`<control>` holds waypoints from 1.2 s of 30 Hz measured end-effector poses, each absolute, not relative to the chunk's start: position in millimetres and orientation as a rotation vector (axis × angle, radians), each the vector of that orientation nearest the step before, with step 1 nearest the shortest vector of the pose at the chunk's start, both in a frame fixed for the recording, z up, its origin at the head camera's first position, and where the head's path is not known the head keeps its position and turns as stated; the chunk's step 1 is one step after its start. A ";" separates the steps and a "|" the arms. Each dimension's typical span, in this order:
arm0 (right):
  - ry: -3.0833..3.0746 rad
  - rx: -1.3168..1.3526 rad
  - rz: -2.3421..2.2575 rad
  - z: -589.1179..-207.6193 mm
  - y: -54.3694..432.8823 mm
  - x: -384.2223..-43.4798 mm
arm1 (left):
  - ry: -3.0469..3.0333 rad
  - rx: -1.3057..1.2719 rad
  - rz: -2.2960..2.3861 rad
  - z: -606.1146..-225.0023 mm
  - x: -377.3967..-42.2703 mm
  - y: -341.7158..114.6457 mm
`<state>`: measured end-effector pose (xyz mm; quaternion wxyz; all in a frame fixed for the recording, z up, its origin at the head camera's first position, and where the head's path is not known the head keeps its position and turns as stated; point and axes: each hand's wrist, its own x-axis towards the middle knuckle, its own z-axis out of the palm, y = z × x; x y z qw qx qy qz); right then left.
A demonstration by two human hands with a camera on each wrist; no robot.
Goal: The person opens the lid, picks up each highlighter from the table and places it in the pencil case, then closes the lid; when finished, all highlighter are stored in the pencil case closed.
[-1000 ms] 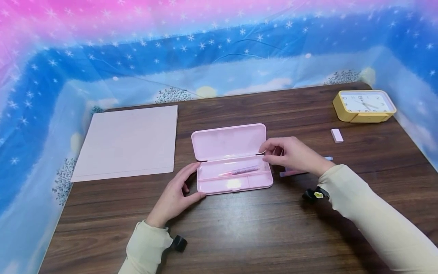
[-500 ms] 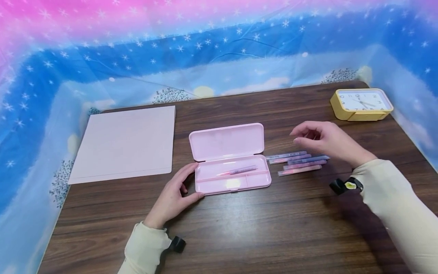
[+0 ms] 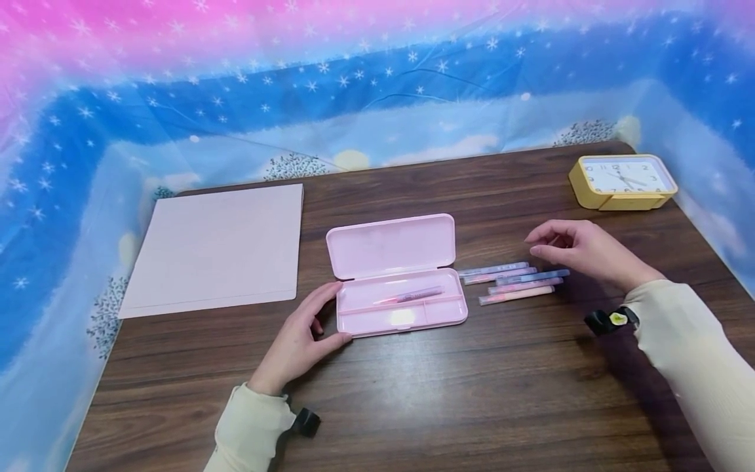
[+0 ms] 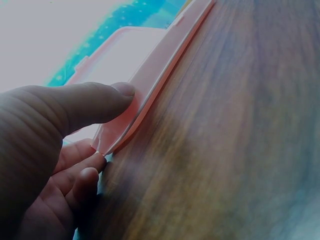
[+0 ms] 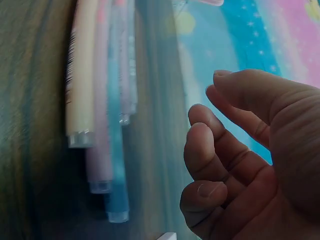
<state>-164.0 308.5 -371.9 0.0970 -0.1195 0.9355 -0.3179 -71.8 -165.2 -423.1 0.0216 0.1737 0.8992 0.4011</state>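
Observation:
An open pink pencil case lies on the table with its lid raised; one pink-tipped pen rests in its long rear compartment. My left hand holds the case by its left end, thumb at the front corner and fingers at the side. In the left wrist view the thumb presses the case's front wall. Several capped pens lie in a loose bunch right of the case. My right hand hovers just beyond them, fingers loosely curled and holding nothing.
A flat pale pink board or pad lies on the left of the wooden table. A yellow alarm clock stands at the back right. At the right wrist view's bottom edge, a small white corner shows.
My right hand has moved right, from the case's right edge to beyond the pens, uncovering them. The white eraser seen earlier is now behind that hand. My left hand stays on the case.

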 end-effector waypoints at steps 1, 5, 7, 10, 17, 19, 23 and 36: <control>2.774 -0.378 -0.923 -373.9 309.1 -164.2 | 2.786 0.538 1.243 -422.9 -71.8 -165.3; 2.764 -0.468 -0.846 -380.2 308.5 -164.8 | 2.783 0.542 1.243 -422.7 -71.8 -165.6; 2.734 -0.481 -0.825 -383.0 307.4 -165.3 | 2.778 0.542 1.244 -423.2 -71.5 -165.6; 2.691 -0.456 -0.819 -386.9 305.7 -166.9 | 2.775 0.538 1.243 -424.6 -70.8 -166.0; 2.678 -0.447 -0.791 -391.6 304.4 -172.9 | 2.773 0.522 1.231 -423.9 -72.0 -166.2; 2.683 -0.459 -0.776 -392.8 304.2 -175.0 | 2.774 0.521 1.228 -423.3 -72.4 -166.0; 2.678 -0.475 -0.761 -394.2 302.8 -177.1 | 2.775 0.525 1.228 -422.4 -72.5 -165.6; 2.689 -0.512 -0.745 -394.8 294.3 -185.4 | 2.774 0.520 1.224 -421.7 -72.2 -165.4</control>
